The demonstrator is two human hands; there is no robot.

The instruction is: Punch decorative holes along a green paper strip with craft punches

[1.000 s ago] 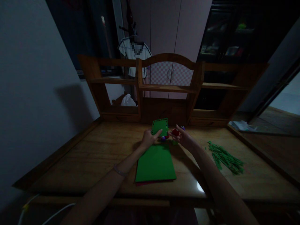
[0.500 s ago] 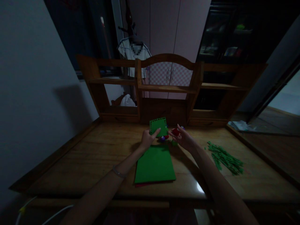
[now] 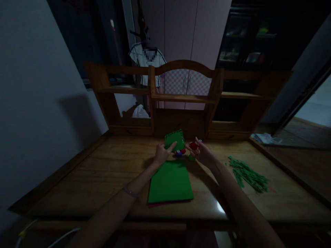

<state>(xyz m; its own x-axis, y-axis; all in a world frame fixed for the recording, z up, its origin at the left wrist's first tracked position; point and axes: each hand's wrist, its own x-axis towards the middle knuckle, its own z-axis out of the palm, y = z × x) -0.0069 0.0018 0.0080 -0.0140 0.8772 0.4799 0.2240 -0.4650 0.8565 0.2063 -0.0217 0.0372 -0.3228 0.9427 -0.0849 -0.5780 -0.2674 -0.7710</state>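
My left hand (image 3: 162,152) pinches a square green card (image 3: 173,140) with its thumb on top, holding it tilted above the table. Small dark marks, like cut-outs, line the card's edges. My right hand (image 3: 203,153) is just right of the card, its bent fingers around a small red thing (image 3: 193,145) whose kind is too dark to make out. Below the card lies a small purple-and-red piece (image 3: 179,153) with a white spot. A small light-green piece (image 3: 191,157) sits under my right hand. Nearer me is a stack of green sheets (image 3: 170,182), with a red edge showing underneath.
Thin green strips (image 3: 248,175) lie in a loose pile at the right of the wooden table (image 3: 103,172). A wooden shelf unit (image 3: 184,99) stands along the back edge. Something white and crumpled (image 3: 266,138) rests beyond the right back corner.
Both hands stay almost in place. The green card has tilted slightly, and its edge marks show less clearly. The whole view has shifted a little.
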